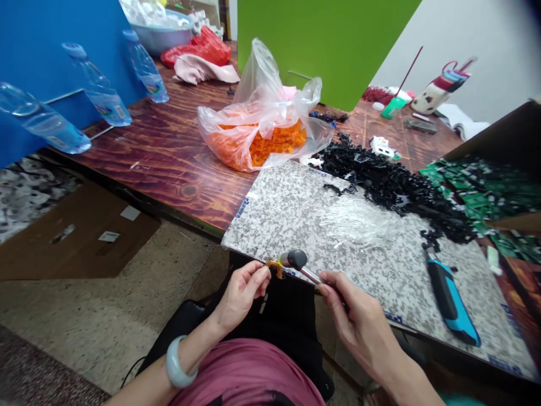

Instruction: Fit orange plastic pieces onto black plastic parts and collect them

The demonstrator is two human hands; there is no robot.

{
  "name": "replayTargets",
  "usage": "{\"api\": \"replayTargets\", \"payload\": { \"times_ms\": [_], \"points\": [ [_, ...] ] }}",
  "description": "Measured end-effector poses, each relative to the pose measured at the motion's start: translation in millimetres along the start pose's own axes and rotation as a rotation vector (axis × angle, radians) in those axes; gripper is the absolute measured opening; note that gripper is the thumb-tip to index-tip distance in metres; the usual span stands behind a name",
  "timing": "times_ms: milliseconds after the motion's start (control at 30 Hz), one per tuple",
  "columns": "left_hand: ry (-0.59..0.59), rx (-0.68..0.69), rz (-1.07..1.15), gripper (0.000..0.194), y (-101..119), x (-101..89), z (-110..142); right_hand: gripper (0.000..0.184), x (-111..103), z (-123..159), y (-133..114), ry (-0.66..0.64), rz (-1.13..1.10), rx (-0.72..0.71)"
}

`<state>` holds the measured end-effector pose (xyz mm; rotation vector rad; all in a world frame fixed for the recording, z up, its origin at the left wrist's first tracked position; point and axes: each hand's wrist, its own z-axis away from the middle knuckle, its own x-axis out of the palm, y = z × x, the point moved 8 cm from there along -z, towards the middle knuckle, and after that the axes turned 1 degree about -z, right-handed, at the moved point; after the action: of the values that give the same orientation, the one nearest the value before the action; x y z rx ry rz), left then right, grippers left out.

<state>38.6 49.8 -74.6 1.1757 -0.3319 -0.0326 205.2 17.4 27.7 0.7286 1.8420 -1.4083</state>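
At the front edge of the speckled board, my left hand [244,293] pinches a small amber-coloured curved piece [276,267] between thumb and fingertips. My right hand [359,321] grips a small hammer [296,259] by its thin handle. The hammer's dark, rounded head is right beside the amber piece; whether they touch I cannot tell. Beyond the hands lie a pile of thin clear strips [359,220] and a heap of small black parts [380,175]. A clear plastic bag [257,135] of orange parts stands behind.
A blue-and-black utility knife [452,301] lies on the speckled board [287,203] at right. Green circuit-board-like pieces [486,192] spill from a box beyond it. Several water bottles [146,67] line the left by a blue panel [25,34]. A green panel [321,39] stands behind.
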Motion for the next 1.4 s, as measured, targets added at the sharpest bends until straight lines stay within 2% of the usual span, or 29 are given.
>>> {"api": "replayTargets", "payload": {
  "times_ms": [133, 200, 333, 500, 600, 733, 900, 1000, 1167, 1300, 1400],
  "points": [
    [0.001, 0.006, 0.01, 0.033, -1, -0.2, 0, 0.016, -29, 7, -16, 0.176, -0.021, -0.102],
    [0.002, 0.009, 0.014, 0.032, -2, -0.5, 0, 0.017, -26, 9, -18, 0.187, -0.008, -0.14],
    [-0.002, 0.011, 0.021, 0.032, -3, -0.4, 0, 0.017, -7, 6, -12, 0.114, 0.037, -0.158],
    [-0.01, 0.018, 0.034, 0.032, -2, 0.9, 0, 0.02, -26, 6, -25, 0.195, -0.016, -0.165],
    [-0.018, 0.022, 0.034, 0.034, -1, 1.9, 1, 0.019, -14, 2, -31, 0.138, -0.014, -0.208],
    [-0.037, 0.025, 0.019, 0.033, -3, 2.6, 1, 0.018, 12, -10, -20, 0.038, 0.062, -0.197],
    [-0.061, 0.043, -0.001, 0.032, -5, 1.1, 1, 0.018, -10, -20, 0, 0.168, 0.106, -0.162],
    [-0.11, 0.129, -0.107, 0.027, 1, 1.4, 6, 0.019, -14, -27, 22, 0.196, 0.246, -0.122],
    [-0.176, 0.363, -0.42, 0.019, 14, 4.6, 19, 0.021, -1, -33, 49, 0.201, 0.331, -0.116],
    [-0.182, 0.554, -0.515, 0.018, 25, 8.6, 28, 0.019, 3, -34, 54, 0.191, 0.274, -0.11],
    [-0.2, 0.628, -0.527, 0.018, 31, 12.9, 31, 0.019, 3, -34, 53, 0.193, 0.257, -0.113]
  ]
}}
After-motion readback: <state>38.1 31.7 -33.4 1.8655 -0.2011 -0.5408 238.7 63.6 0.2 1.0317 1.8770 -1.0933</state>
